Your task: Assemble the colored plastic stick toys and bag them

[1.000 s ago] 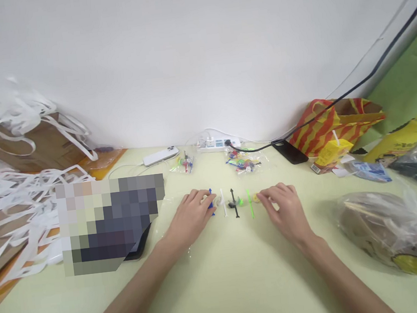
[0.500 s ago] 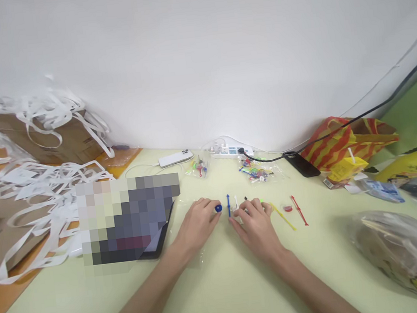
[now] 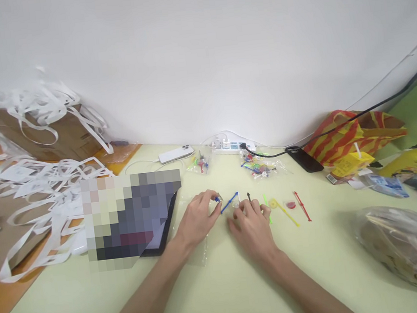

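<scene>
My left hand (image 3: 198, 218) is closed in a pinch on a small blue round piece (image 3: 217, 199). A blue arrow-tipped stick (image 3: 231, 202) slants just right of that hand, its lower end close to the thumb. My right hand (image 3: 253, 224) rests low over the table with fingers curled down; whatever lies under its fingertips is hidden. By its index finger is a small whitish piece (image 3: 236, 202). The tip of a black arrow stick (image 3: 248, 196) shows beyond its knuckles, and a bright green piece (image 3: 266, 200) shows beside its outer fingers.
Right of my hands lie a yellow stick (image 3: 288, 214), a red round piece (image 3: 291, 205) and a red arrow stick (image 3: 302, 206). Bagged small parts (image 3: 260, 169), a power strip (image 3: 232, 146) and phones are behind. A tablet (image 3: 164, 239) stands left, a plastic-wrapped bundle (image 3: 395, 245) right.
The blue arrow stick has gone from upright to slanting, its top leaning right. The blue piece in my left hand has turned. My right hand's fingers have shifted off the blue stick's side.
</scene>
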{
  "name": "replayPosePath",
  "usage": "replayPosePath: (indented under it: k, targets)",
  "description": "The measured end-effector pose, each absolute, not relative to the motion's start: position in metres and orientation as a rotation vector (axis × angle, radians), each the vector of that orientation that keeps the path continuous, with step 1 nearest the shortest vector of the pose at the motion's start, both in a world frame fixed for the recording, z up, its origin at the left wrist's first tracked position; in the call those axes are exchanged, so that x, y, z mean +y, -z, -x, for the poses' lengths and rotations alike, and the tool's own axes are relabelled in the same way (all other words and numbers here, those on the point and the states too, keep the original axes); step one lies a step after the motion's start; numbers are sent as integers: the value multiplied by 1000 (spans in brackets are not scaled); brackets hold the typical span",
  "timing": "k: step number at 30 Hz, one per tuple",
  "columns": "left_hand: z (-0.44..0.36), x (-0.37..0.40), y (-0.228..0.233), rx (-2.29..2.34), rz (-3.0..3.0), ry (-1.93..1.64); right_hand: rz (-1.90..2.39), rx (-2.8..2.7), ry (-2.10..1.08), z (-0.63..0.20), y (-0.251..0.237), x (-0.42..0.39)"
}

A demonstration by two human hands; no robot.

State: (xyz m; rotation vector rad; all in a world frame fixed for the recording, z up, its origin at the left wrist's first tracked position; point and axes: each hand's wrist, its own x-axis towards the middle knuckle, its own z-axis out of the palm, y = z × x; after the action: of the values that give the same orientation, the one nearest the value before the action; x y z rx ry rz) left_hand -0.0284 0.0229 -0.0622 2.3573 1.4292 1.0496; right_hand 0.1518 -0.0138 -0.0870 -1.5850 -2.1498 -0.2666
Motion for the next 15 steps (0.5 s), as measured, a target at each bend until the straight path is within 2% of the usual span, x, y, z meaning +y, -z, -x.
replayPosePath:
  k: [10, 15]
  targets:
    - [38, 27, 57, 1448, -2283, -1184, 1617, -2500, 192, -159, 49, 27]
    - [45, 31, 56, 1475, -2154, -1268, 1469, -2732, 126, -161, 37, 59]
